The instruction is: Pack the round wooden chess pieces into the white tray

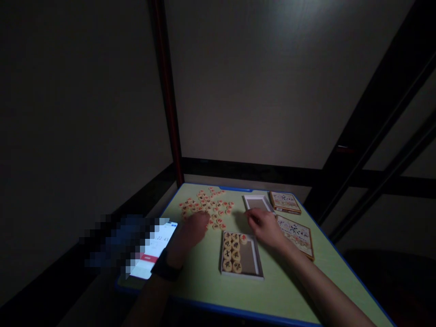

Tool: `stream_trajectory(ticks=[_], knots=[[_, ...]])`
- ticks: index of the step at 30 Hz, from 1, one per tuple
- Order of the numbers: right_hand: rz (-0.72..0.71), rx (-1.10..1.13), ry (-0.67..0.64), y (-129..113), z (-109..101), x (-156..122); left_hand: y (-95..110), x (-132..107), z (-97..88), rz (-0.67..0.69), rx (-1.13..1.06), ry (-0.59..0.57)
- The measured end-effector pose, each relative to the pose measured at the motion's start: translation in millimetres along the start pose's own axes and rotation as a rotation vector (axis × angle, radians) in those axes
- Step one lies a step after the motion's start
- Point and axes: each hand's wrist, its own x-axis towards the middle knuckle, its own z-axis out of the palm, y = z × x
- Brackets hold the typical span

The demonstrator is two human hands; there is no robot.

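My left hand (194, 229), with a dark band at its wrist, reaches to the near edge of a loose spread of Chinese chess pieces (220, 204). Its fingers are curled down among them, and what they pinch, if anything, is hidden. My right hand (265, 228) hovers above the table, its fingers drawn together; nothing I can name shows in them. Between and below my hands lies an open box (261, 269). Two columns of black-marked pieces (236, 255) fill its left side, and one red-marked piece (243, 238) sits at the top of the third column.
Behind my right hand lies a shallow white-edged tray (259, 197). Two patterned boxes or lids stand at the right, one farther back (285, 202) and one nearer (298, 236). A lit phone (153, 250) rests at the left. The green table (211, 286) has a blue rim.
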Motion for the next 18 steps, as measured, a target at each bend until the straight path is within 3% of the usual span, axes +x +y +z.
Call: stream_trajectory(ticks=[2,5,10,14,18], knots=[[0.029,-0.015,-0.038,-3.1,-4.2,22.9,5.4,-3.6,-3.2,-0.018,-0.020,0.007],[0.042,-0.129,-0.215,-7.6,-3.8,71.9,11.4,-7.6,-4.5,-0.019,-0.038,0.022],[-0.001,-0.228,-0.422,-4.5,30.9,147.5,27.2,-11.1,4.2,-0.002,-0.003,0.040],[-0.038,-0.278,-0.511,-0.2,64.7,172.5,39.4,-12.4,11.6,0.023,0.120,0.003],[-0.046,-0.314,-0.548,1.6,81.9,179.4,45.2,-12.1,16.0,0.043,0.156,0.042]])
